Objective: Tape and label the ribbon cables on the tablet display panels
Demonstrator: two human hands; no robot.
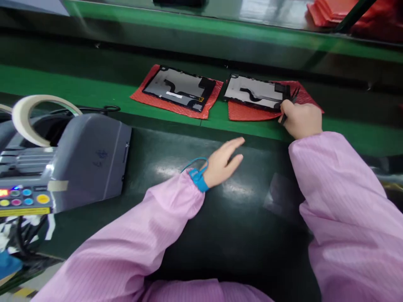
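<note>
My right hand (300, 118) is closed around dark tweezers (290, 105), whose tips rest at the near right corner of a flat grey panel (255, 92) lying on a red padded sheet (248, 112). My left hand (224, 161) lies open, fingers stretched flat on the dark mat (176, 184), holding nothing, with a blue wrist strap (198, 178) on the wrist. A second grey panel (180, 88) on its own red sheet (163, 104) sits to the left on the green belt (63, 84).
A grey tape dispenser (78, 159) with coloured buttons and a roll of pale tape (28, 113) stands at the left. Cables lie behind it. Red sheets (333, 10) are stacked at the far right beyond the belt.
</note>
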